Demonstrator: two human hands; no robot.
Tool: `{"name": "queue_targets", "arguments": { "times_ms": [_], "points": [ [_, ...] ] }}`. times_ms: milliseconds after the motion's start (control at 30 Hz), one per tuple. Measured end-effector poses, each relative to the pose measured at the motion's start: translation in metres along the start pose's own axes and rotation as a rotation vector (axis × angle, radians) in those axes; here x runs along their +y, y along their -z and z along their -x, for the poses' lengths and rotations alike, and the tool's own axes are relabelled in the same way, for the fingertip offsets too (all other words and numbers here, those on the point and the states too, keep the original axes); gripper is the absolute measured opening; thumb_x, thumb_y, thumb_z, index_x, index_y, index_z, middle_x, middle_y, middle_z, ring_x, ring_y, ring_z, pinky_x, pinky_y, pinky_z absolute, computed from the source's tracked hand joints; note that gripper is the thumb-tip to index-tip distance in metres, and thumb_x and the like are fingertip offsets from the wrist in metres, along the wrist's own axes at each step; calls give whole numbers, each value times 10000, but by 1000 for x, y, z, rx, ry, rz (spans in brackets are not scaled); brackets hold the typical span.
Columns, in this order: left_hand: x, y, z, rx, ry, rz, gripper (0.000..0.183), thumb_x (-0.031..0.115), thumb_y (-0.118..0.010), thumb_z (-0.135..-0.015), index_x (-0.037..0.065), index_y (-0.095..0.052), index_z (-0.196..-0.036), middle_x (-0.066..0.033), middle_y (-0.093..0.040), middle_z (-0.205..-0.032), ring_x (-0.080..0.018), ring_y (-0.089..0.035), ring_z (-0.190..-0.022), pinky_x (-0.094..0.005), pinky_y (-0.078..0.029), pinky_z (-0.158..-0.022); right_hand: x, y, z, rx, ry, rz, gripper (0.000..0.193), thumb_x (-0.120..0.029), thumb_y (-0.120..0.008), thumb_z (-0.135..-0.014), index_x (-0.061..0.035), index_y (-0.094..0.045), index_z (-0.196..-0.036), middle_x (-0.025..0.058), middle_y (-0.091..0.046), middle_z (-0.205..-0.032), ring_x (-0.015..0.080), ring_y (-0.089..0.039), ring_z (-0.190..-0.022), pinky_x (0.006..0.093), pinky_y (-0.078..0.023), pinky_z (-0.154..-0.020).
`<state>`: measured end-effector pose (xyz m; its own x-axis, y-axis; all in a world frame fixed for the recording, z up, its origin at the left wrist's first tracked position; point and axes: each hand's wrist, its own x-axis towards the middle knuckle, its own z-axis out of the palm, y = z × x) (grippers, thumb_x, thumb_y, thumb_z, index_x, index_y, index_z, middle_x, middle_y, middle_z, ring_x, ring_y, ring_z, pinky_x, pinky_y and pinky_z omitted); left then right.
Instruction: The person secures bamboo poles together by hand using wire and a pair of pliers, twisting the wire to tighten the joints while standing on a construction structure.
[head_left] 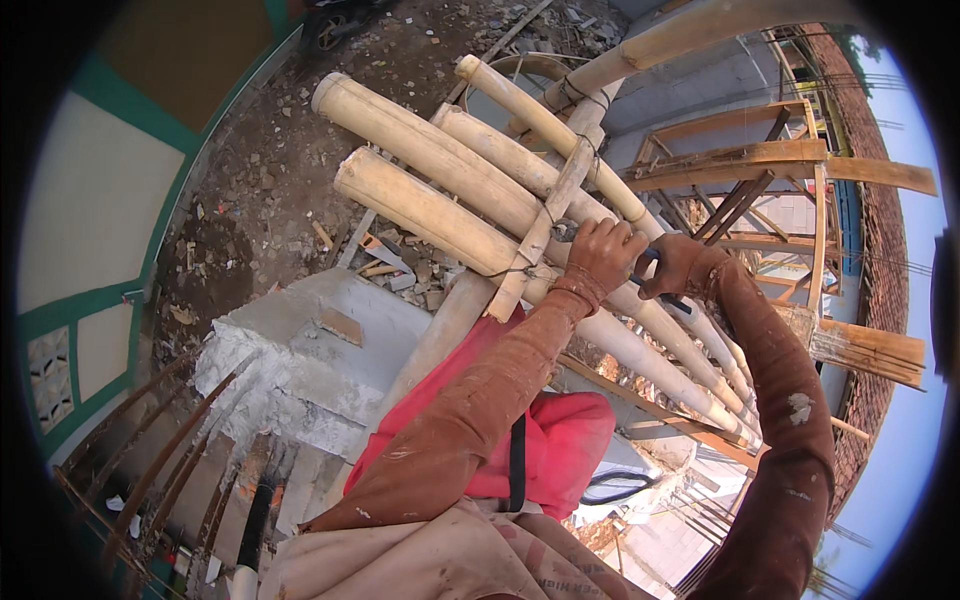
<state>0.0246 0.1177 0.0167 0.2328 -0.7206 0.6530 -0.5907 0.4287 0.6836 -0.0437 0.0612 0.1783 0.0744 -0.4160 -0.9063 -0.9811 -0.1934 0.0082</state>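
My left hand is closed over the bamboo poles, beside a wooden crosspiece. A grey, curved metal piece shows at its knuckles; the rest is hidden by the fingers. Close by on the right, my right hand is bent with its fingers curled around a small dark and blue thing between the hands, too covered to name. Beneath both hands, several pale bamboo poles run side by side. Dark wire ties the crosspiece to them.
Far below lies rubble-strewn ground with a handsaw. A rough concrete block stands left, with rusty rebar below it. A thick bamboo pole crosses at the top. Timber framing and a tiled roof are right.
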Motion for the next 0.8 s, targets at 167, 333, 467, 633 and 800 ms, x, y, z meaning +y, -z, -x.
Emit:
{"name": "queue_targets", "arguments": {
  "times_ms": [167, 333, 467, 633, 800],
  "points": [
    [-11, 12, -30, -48, 330, -31, 127, 72, -612, -675, 128, -539, -763, -33, -545, -699, -241, -572, -721, -376, -400, -638, -15, -18, 2, 1010, 330, 926, 560, -167, -682, -687, -53, -494, -1202, 101, -575, -1012, 271, -561, -974, 397, -414, -895],
    [-5, 4, -41, -219, 431, 57, 155, 69, -629, -663, 108, -557, -795, -63, -598, -741, -262, -609, -765, -393, -441, -685, 2, 10, -21, 978, 234, 1163, 269, -158, -514, -824, -147, -514, -1093, 52, -546, -944, 217, -532, -978, 370, -399, -837],
    [-10, -1, -55, -261, 579, 69, 175, 71, -637, -692, 100, -578, -855, -105, -644, -790, -309, -631, -756, -424, -480, -673, 6, 37, -41, 887, 286, 1138, 182, -164, -510, -827, -180, -525, -1008, 62, -586, -912, 225, -578, -943, 373, -426, -850],
    [-16, 0, -72, -392, 775, 94, 190, 97, -617, -719, 76, -594, -907, -141, -663, -830, -315, -656, -790, -411, -501, -723, -1, 67, -61, 777, 331, 1170, 170, -177, -506, -837, -195, -567, -994, 64, -616, -908, 244, -603, -945, 364, -431, -878],
    [-21, 1, -77, -355, 852, 112, 223, 116, -617, -733, 70, -594, -950, -146, -665, -836, -324, -656, -797, -408, -505, -733, -10, 81, -78, 707, 337, 1175, 199, -186, -511, -830, -202, -586, -1015, 65, -634, -969, 224, -604, -979, 357, -421, -891]
  ]
}}
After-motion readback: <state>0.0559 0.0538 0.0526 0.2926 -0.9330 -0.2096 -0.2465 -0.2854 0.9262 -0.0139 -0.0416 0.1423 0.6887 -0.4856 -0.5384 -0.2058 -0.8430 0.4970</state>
